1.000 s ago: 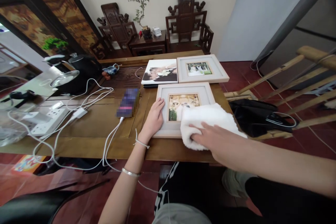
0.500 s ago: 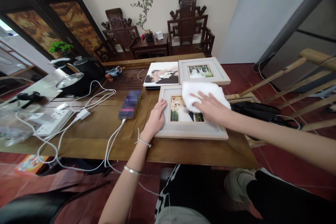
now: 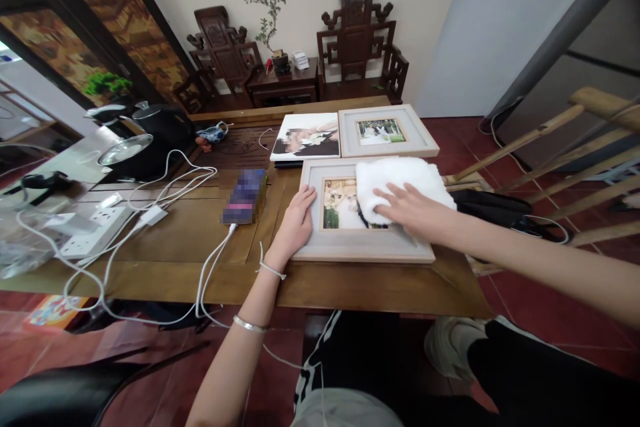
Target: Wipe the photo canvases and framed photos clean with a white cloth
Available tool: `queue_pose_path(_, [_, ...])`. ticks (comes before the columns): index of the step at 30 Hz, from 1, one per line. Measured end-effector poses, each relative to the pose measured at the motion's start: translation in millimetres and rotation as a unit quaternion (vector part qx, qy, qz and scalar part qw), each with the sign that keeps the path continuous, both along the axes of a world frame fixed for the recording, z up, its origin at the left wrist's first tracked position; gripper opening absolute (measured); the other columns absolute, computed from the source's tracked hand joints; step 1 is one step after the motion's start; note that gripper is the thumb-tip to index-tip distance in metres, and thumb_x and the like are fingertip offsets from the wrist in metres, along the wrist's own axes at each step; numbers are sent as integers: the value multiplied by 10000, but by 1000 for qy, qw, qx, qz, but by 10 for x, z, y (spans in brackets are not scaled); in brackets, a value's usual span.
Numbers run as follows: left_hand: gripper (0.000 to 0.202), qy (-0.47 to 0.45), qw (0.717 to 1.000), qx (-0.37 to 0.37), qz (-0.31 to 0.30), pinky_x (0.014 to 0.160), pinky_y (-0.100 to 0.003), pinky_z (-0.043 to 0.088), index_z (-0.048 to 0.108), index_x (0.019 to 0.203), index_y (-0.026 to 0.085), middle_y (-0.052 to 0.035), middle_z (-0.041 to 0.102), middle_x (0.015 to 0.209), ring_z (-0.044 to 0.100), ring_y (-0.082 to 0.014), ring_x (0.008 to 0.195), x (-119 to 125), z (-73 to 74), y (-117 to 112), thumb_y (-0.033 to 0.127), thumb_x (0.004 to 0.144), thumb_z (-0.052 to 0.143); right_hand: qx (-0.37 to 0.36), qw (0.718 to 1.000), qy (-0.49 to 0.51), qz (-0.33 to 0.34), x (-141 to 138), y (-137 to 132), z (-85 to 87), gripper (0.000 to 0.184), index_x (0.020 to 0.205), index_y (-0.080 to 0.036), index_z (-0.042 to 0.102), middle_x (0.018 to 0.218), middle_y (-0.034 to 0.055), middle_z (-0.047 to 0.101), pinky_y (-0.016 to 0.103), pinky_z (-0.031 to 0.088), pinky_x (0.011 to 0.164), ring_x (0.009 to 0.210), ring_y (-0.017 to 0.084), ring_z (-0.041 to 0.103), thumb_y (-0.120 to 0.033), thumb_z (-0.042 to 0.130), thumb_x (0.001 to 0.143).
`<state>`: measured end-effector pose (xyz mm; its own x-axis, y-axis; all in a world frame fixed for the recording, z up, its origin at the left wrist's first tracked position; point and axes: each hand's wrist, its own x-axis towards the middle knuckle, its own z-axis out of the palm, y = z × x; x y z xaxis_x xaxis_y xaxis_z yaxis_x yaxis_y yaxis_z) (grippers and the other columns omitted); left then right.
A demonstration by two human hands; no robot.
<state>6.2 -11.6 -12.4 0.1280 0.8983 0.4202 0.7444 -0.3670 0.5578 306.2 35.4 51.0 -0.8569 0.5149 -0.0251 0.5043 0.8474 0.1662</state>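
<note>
A light wooden picture frame [image 3: 365, 255] with a photo of people lies flat near the table's front edge. My left hand [image 3: 296, 221] is closed on its left edge, with the fingers resting over the rim. Pressed onto the right part of the glass is a folded, fluffy white cloth [image 3: 420, 177]. My right hand [image 3: 413, 210] holds this cloth against the frame, its fingers over the cloth's front side. The cloth covers the frame's upper right and part of the photo.
Behind lie a second picture frame [image 3: 353, 140] and a photo panel [image 3: 320, 147] on a dark stack. To the left are a charging phone [image 3: 245, 197], white cables, a power strip [image 3: 97, 233] and a black kettle [image 3: 165, 123]. A bamboo chair [image 3: 550, 147] stands right of the table [image 3: 380, 290].
My right hand and the white cloth have slid a little to the right across the frame, uncovering more of the photo. My left hand stays on the frame's left edge. The view has shifted slightly.
</note>
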Motion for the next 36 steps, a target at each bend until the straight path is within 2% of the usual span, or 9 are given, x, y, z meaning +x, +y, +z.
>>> queue_pose_path(6, [467,4,1000,8,2,1217,-514,330,602,1332,131,-144,561,1456,420,-264,1443,3,-20,15,68,921,390,-83,996,-18,-31,-17,-892,167,766,1369,-198,547,1522,199,448,591,460,1004,1346,424,466,80,523,656])
queue_pose_path(9, [473,12,1000,2,6,1221,-516,320,588,1348,134,-141,548,1469,410,-265,1449,12,-23,18,78,919,396,-128,992,-15,-15,-61,-1115,188,837,1383,-229,531,1563,179,396,579,481,992,1361,433,443,68,563,600])
queue_pose_path(11, [460,20,1000,-1,8,1223,-519,310,581,1355,126,-149,526,1488,399,-271,1455,16,-19,17,108,932,402,-132,991,-14,-9,-108,-1144,167,857,1380,-231,535,1586,177,360,612,460,1009,1390,456,396,75,569,580])
queue_pose_path(13, [446,27,1000,-4,6,1226,-521,299,577,1359,120,-157,510,1500,388,-276,1461,19,-12,13,142,945,412,-123,992,-5,-9,-154,-1069,117,827,1376,-215,545,1587,186,357,643,427,1028,1408,463,367,87,546,606])
queue_pose_path(16, [442,28,1000,-8,0,1225,-524,297,569,1368,121,-158,517,1494,380,-278,1465,19,2,7,164,953,422,-96,995,29,-13,-197,-778,2,751,1368,-176,558,1574,209,373,670,366,1063,1434,427,345,114,460,681])
queue_pose_path(22, [438,20,1000,-12,-1,1233,-498,289,581,1351,86,-177,521,1486,378,-272,1467,13,14,11,146,956,404,-21,996,81,-42,-236,160,-123,733,1380,-120,530,1616,224,272,692,283,1108,1480,417,243,115,422,695])
queue_pose_path(27, [437,22,1000,-1,0,1222,-517,309,591,1344,127,-149,537,1479,395,-268,1458,2,-4,21,125,948,407,45,997,55,-43,-240,765,-99,694,1363,-133,518,1602,205,318,707,324,1057,1461,439,265,92,398,718])
queue_pose_path(31, [433,23,1000,-1,2,1217,-525,316,589,1346,120,-157,540,1474,398,-271,1456,2,-7,17,126,950,413,73,997,16,-22,-233,733,-162,704,1374,-138,520,1585,218,342,708,333,1038,1435,459,305,98,397,723])
queue_pose_path(36, [429,26,1000,-1,2,1211,-524,328,595,1334,115,-163,543,1471,406,-271,1452,10,-1,12,121,949,405,22,998,-44,-51,-264,90,-59,717,1382,-156,544,1569,224,368,701,347,1034,1403,477,360,118,424,730])
